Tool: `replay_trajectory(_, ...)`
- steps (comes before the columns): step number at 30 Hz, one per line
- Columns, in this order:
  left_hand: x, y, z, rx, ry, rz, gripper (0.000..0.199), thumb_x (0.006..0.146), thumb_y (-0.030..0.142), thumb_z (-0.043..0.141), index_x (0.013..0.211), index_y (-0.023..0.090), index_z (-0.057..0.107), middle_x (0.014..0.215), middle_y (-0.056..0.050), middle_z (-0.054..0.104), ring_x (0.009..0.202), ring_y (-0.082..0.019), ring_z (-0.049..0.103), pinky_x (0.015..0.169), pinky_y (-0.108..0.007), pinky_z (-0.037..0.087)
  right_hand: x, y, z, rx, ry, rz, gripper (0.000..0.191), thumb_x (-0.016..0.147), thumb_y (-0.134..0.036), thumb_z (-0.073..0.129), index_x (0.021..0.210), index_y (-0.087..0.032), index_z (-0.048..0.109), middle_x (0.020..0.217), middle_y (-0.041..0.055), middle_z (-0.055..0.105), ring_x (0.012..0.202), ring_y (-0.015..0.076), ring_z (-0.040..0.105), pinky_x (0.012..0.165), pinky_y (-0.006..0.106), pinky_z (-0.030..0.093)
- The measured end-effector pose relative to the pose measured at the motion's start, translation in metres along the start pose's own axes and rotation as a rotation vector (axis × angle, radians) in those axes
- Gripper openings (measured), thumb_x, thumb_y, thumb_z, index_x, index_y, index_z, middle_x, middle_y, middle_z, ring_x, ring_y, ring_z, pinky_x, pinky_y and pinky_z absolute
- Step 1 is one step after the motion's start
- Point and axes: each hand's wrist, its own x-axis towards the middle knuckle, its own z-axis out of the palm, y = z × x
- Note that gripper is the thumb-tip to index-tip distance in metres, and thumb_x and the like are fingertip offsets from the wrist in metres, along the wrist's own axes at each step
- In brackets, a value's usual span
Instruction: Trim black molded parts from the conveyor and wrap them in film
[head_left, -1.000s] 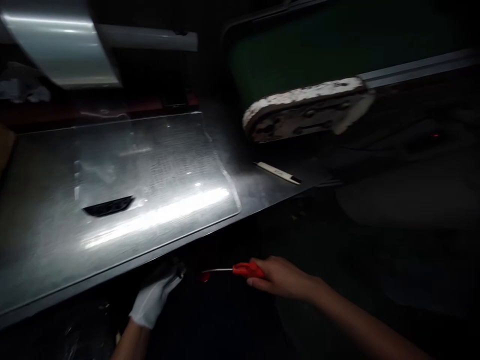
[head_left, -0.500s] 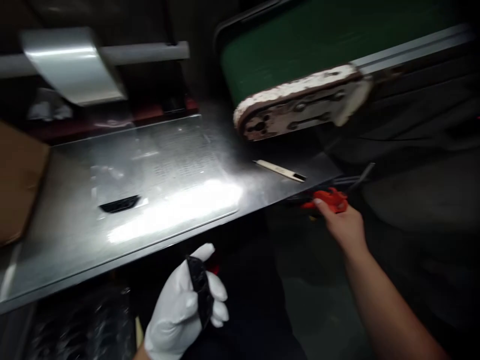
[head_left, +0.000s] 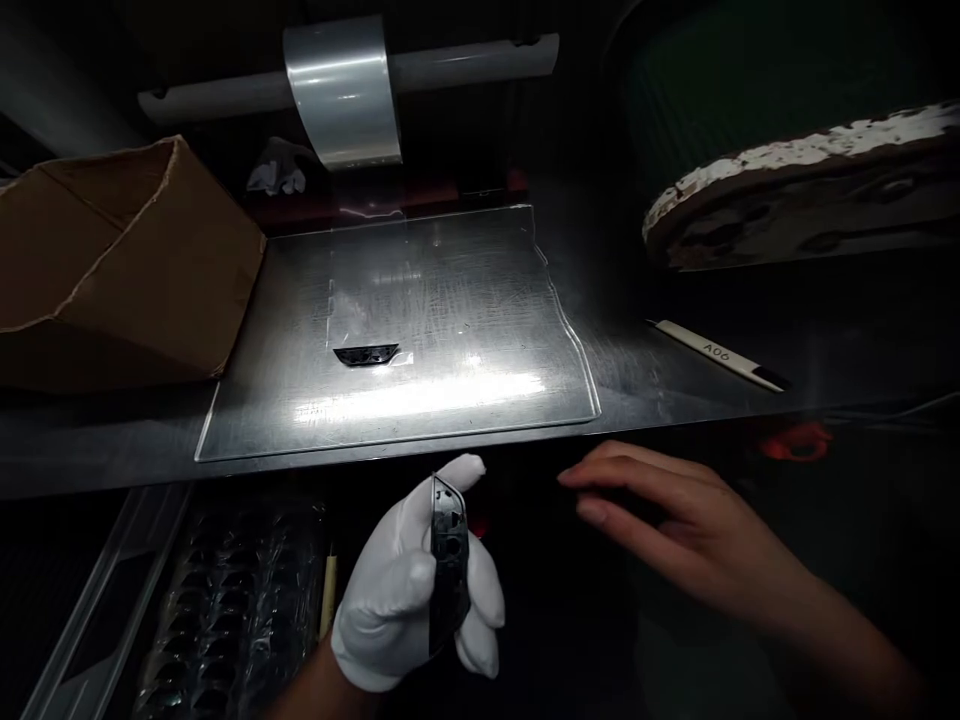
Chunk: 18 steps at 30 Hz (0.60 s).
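Note:
My left hand (head_left: 412,590), in a white glove, is closed around a small black plastic part (head_left: 450,560), held upright below the bench's front edge. My bare right hand (head_left: 660,500) hovers to the right of it, fingers stretched forward and thumb apart, with nothing in it. A similar black part (head_left: 366,355) lies on the clear sheet (head_left: 480,300) that covers part of the metal bench. Just past the bench edge on the right, the red-handled tool (head_left: 796,441) sits in shadow; its exact kind does not show.
A cardboard box (head_left: 217,270) stands at left. A roll of clear film (head_left: 345,95) hangs on a bar behind. A pen-like tool marked A06 (head_left: 716,353) lies right, below a green conveyor (head_left: 720,110). Lower left is a tray of black parts (head_left: 225,610).
My right hand has let go of the red-handled tool and come left toward my left hand. The view has swung left, bringing the cardboard box further in. My left hand still holds its part.

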Motion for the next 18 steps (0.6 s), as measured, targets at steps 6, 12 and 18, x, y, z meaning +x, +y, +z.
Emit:
replay_trajectory(6, -0.009, 0.015, 0.007, 0.172, 0.216, -0.239, 0.054, 0.091, 0.049, 0.076, 0.133, 0.015, 0.066, 0.065, -0.005, 0.076, 0.046, -0.018, 0.071, 0.046, -0.021, 0.055, 0.068, -0.082, 0.001, -0.196, -0.144, -0.465, 0.017, 0.102, -0.024, 0.066, 0.117, -0.023, 0.074, 0.102, 0.0052, 0.069, 0.088, 0.0170, 0.064, 0.071, 0.030, 0.052)
replay_trajectory(12, -0.021, 0.032, 0.002, 0.368, 0.268, -0.389, 0.049, 0.086, 0.058, 0.072, 0.067, 0.012, 0.075, 0.049, -0.011, 0.068, 0.036, -0.015, 0.053, 0.040, -0.023, 0.036, 0.091, -0.098, 0.009, -0.303, -0.366, -0.518, 0.018, 0.105, -0.019, 0.056, 0.108, -0.023, 0.074, 0.095, 0.0047, 0.067, 0.086, 0.0196, 0.058, 0.070, 0.034, 0.048)
replay_trajectory(18, -0.024, 0.034, -0.014, 0.336, 0.343, -0.426, 0.046, 0.081, 0.057, 0.082, 0.091, 0.013, 0.075, 0.065, -0.005, 0.072, 0.056, -0.018, 0.064, 0.052, -0.027, 0.048, 0.099, -0.100, 0.014, -0.380, -0.496, -0.588, 0.016, 0.102, -0.021, 0.061, 0.090, -0.021, 0.070, 0.091, 0.0030, 0.067, 0.084, 0.0199, 0.052, 0.068, 0.036, 0.043)
